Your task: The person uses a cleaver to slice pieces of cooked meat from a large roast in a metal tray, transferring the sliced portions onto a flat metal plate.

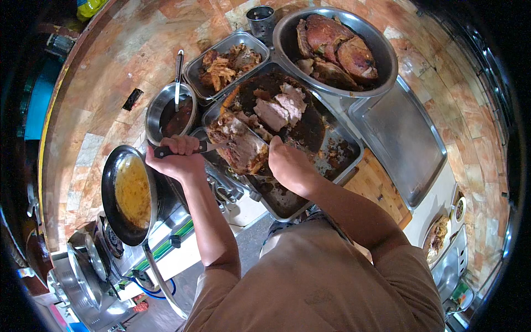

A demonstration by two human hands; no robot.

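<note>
My left hand (180, 155) is closed around the black riveted handle of a carving fork (215, 145), whose tip meets a large piece of roasted meat (238, 145). Beside that piece, my right hand (286, 159) is closed in a fist at the end of a knife blade (256, 135) that lies across the meat; its handle is hidden in the fist. Pale cut slices of meat (282, 108) lie just beyond, on a dark round board (313, 124). Board and meat sit in a metal tray (354, 151) holding brown juices and scraps.
At the left stand a frying pan (132, 195) of yellow liquid and a metal pot (151, 118) of dark sauce with a utensil. Farther back are a tray of meat scraps (226, 68), a metal cup (261, 25) and a bowl (388, 54) of roasted meat. A flat tray (400, 137) lies right.
</note>
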